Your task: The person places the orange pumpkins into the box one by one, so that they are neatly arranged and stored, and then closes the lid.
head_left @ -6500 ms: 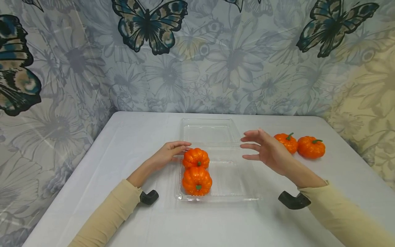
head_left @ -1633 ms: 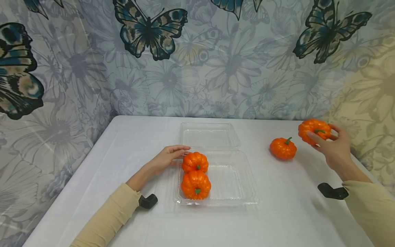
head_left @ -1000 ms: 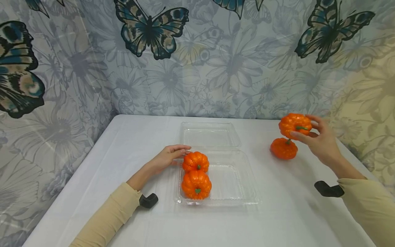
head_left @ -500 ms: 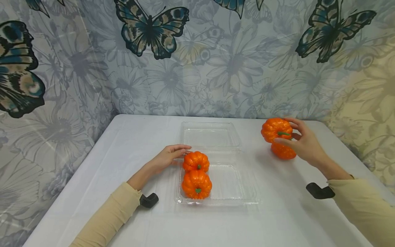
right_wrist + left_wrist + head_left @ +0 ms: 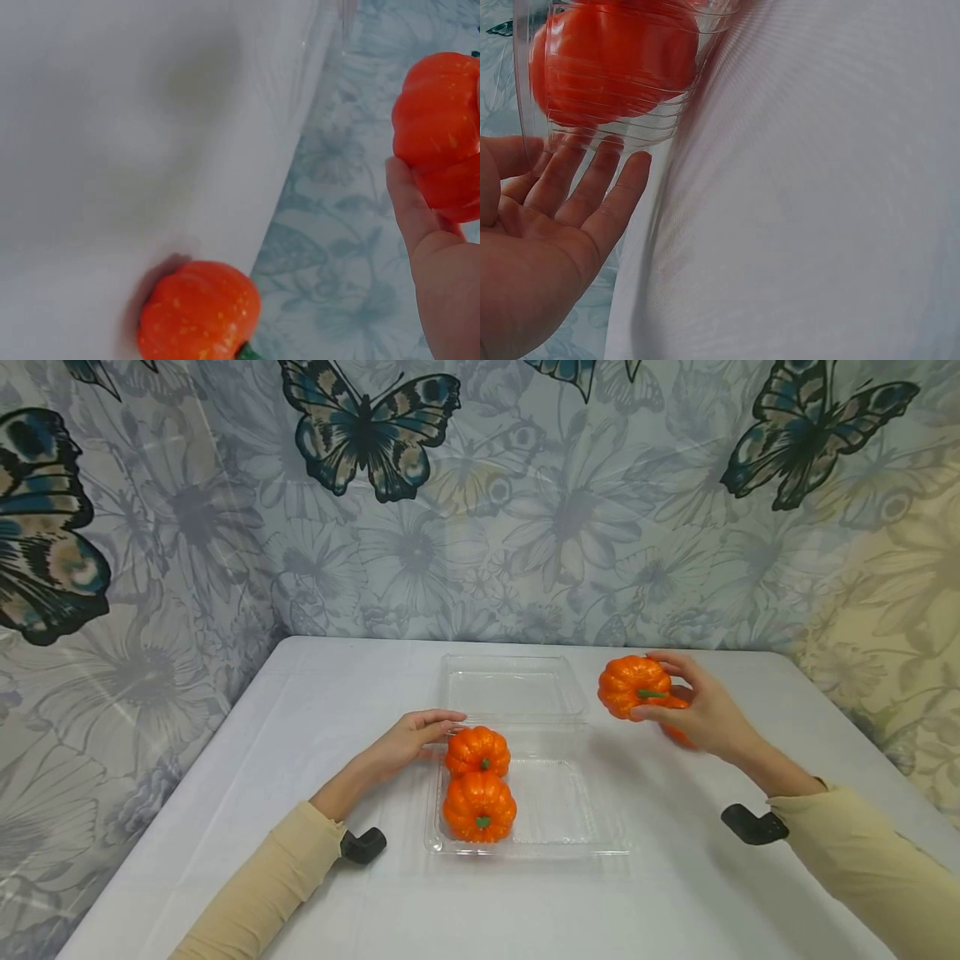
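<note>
My left hand (image 5: 408,745) is at the left rim of a clear plastic clamshell container (image 5: 562,802), whose lid (image 5: 510,685) lies open behind it. In the left wrist view, the thumb (image 5: 517,156) meets the rim and the fingers lie against the outer wall, so the edge sits between them. Two small orange pumpkins, a rear one (image 5: 477,750) and a front one (image 5: 478,810), stand in the container's left side. My right hand (image 5: 701,710) holds another pumpkin (image 5: 632,687) above the table, right of the container. Behind that hand, a further pumpkin (image 5: 199,311) rests on the table, partly hidden in the head view.
A white cloth (image 5: 360,902) covers the table. Butterfly-and-flower patterned fabric (image 5: 570,527) hangs behind and beside it. Black curved pieces, a left one (image 5: 363,845) and a right one (image 5: 753,825), protrude at the sleeve cuffs.
The right hand, bare earlier, has picked up the far-right pumpkin. It has carried it left past the remaining pumpkin towards the container. The left hand stays at the container's edge.
</note>
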`<action>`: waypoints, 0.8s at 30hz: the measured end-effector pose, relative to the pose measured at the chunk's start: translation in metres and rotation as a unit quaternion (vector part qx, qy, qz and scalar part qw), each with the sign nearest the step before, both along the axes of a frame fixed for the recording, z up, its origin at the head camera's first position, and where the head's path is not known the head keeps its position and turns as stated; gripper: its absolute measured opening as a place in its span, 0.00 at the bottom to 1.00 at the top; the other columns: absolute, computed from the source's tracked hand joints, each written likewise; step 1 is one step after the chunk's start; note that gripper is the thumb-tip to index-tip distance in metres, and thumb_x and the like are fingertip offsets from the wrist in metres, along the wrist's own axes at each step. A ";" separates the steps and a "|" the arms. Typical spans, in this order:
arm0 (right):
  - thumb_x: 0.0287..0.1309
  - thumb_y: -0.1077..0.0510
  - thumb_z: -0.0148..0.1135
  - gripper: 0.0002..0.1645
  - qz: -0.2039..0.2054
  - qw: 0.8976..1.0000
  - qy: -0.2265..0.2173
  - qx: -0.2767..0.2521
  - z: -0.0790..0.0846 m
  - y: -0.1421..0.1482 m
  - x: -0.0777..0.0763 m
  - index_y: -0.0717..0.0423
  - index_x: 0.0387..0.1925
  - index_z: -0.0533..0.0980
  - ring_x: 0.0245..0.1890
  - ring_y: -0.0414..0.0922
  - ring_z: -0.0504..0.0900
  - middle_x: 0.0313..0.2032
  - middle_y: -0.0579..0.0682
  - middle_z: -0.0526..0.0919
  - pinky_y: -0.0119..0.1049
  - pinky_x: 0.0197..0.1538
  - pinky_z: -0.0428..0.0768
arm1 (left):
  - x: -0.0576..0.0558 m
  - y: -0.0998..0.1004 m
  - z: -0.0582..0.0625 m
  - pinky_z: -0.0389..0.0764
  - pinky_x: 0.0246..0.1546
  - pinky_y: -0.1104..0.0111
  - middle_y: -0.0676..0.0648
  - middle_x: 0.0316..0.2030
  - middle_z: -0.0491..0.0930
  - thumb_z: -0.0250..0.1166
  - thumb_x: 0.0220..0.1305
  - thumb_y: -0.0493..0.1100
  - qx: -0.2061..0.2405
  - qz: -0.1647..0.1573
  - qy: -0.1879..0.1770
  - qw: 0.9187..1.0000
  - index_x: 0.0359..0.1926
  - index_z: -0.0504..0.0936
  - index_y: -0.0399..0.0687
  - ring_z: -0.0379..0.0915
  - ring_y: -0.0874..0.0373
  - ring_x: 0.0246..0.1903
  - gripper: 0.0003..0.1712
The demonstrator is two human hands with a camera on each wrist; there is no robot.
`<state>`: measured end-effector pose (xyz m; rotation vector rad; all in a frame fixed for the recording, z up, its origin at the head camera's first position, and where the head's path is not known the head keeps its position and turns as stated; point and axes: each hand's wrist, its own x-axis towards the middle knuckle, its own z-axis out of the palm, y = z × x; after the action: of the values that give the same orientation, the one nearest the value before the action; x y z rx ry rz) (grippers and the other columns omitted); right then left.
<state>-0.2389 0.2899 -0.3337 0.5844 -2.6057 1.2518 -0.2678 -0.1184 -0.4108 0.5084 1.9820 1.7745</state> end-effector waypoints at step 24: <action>0.44 0.64 0.75 0.46 0.117 0.989 -0.082 -0.036 -0.011 -0.051 -0.001 0.58 0.65 0.63 0.54 0.61 0.73 0.60 0.58 0.67 0.37 0.44 0.81 | 0.000 0.002 0.000 0.74 0.53 0.55 0.39 0.59 0.72 0.49 0.74 0.43 0.005 0.002 -0.006 1.000 0.64 0.68 0.34 0.70 0.47 0.55 0.23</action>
<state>-0.2401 0.2390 -0.3446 0.8267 -2.6704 1.5185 -0.2676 -0.1168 -0.4104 0.4966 1.9689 1.7881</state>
